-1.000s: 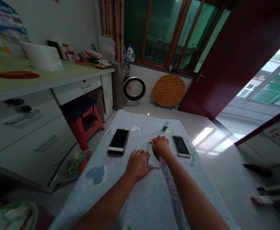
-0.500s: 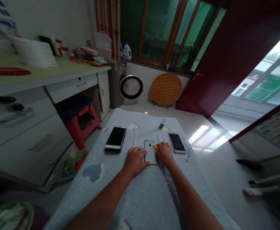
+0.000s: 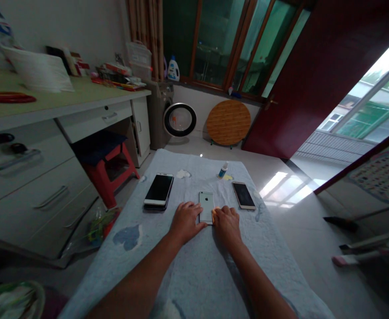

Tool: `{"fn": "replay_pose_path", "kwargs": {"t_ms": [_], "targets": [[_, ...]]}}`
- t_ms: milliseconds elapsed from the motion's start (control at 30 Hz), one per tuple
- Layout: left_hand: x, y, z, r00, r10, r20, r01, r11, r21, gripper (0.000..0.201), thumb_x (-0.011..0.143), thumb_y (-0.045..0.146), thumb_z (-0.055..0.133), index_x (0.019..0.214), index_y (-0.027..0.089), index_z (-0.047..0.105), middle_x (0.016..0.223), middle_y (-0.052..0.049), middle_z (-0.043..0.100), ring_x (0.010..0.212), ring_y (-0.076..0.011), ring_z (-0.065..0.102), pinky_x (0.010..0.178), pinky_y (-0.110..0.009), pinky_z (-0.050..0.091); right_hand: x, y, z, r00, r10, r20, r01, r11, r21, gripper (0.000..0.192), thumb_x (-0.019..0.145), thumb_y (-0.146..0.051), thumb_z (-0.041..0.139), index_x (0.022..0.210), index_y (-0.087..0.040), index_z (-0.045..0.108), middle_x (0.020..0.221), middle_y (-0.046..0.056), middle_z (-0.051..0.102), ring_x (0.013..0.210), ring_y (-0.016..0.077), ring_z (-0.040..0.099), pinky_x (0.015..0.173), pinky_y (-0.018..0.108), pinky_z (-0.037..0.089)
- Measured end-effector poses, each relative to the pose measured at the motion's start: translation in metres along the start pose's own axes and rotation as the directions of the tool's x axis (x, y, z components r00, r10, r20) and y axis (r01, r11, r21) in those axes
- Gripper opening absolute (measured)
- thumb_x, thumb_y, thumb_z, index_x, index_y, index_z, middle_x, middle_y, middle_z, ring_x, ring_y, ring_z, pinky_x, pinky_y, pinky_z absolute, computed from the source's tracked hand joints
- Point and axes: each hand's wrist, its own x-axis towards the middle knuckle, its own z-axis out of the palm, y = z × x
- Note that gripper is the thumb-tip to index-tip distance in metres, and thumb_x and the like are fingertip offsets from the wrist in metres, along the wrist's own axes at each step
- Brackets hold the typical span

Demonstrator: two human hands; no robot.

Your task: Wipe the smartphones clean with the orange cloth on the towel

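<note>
While both bare hands are resting flat on the pale blue cloth-covered counter, a silver smartphone lying face down is sitting between them near the counter's middle. The left hand is lying open, fingers spread, its fingertips touching the phone's left edge and near corner. The right hand is loosely curled just beside the phone's right edge, with a small yellow-orange thing showing at its fingertips; whether the hand is gripping it I cannot tell. Three phones are lying on the cloth in all: a white-framed, dark-screened smartphone to the left, and a gold-edged smartphone to the right. One small blue-and-white bottle is standing farther back.
</note>
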Motion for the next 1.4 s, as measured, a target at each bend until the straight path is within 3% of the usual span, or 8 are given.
{"fn": "replay_pose_path", "kwargs": {"t_ms": [300,633,867,1067,1200,1400], "targets": [[0.0,-0.001,-0.001,1.0,0.003,0.014,-0.003,1.0,-0.006,0.047,0.074,0.044,0.073,0.117,0.026,0.064,0.133,-0.005,0.059,0.122,-0.0296,0.049,0.108,-0.046,0.031,0.063,-0.004,0.003,0.998,-0.058,0.0,0.058,0.989,-0.138,0.032,0.1,-0.032,0.035,0.115,-0.021,0.06,0.108,0.012,0.056,0.101,0.0241,0.044,0.08,0.034,0.029],[0.0,0.002,-0.006,1.0,-0.002,0.018,0.002,1.0,-0.015,0.049,0.074,0.043,0.073,0.118,0.027,0.062,0.125,-0.005,0.064,0.12,-0.0285,0.05,0.107,-0.044,0.032,0.043,-0.006,0.0,0.933,-0.35,0.08,0.358,0.928,-0.106,0.028,0.098,-0.036,0.04,0.118,-0.031,0.059,0.112,0.007,0.054,0.099,0.0218,0.042,0.08,0.032,0.029],[0.001,-0.001,-0.002,1.0,-0.008,0.024,0.008,1.0,-0.021,0.049,0.074,0.044,0.072,0.119,0.027,0.063,0.133,-0.005,0.059,0.124,-0.0295,0.048,0.109,-0.046,0.029,0.069,-0.005,0.0,0.98,-0.194,0.046,0.198,0.971,-0.132,0.036,0.101,-0.041,0.031,0.12,-0.03,0.059,0.108,0.008,0.056,0.099,0.0223,0.044,0.08,0.033,0.03],[0.001,-0.003,-0.001,1.0,0.014,0.006,-0.013,0.999,-0.036,0.047,0.073,0.042,0.075,0.115,0.026,0.063,0.129,-0.005,0.061,0.119,-0.0285,0.051,0.106,-0.045,0.032,0.089,-0.019,0.001,0.957,-0.284,0.057,0.288,0.952,-0.102,0.028,0.099,-0.033,0.038,0.114,-0.032,0.062,0.108,0.007,0.055,0.099,0.023,0.043,0.08,0.033,0.03],[0.001,-0.004,0.003,0.999,-0.01,-0.041,0.007,0.999,-0.052,0.059,0.07,0.04,0.076,0.122,0.023,0.053,0.124,-0.008,0.059,0.117,-0.0275,0.051,0.106,-0.045,0.033,0.09,-0.02,-0.002,0.926,-0.368,0.081,0.374,0.923,-0.088,0.027,0.097,-0.029,0.042,0.112,-0.032,0.064,0.108,0.006,0.055,0.1,0.0229,0.042,0.082,0.033,0.03],[-0.001,-0.005,0.01,0.987,-0.059,-0.152,0.042,0.993,-0.114,0.094,0.064,0.038,0.077,0.14,0.023,0.023,0.139,-0.012,0.04,0.13,-0.0295,0.039,0.107,-0.045,0.035,0.078,-0.02,-0.005,0.879,-0.461,0.12,0.471,0.879,-0.071,0.028,0.097,-0.03,0.041,0.113,-0.03,0.064,0.106,0.006,0.056,0.098,0.0228,0.043,0.081,0.032,0.031]]}}
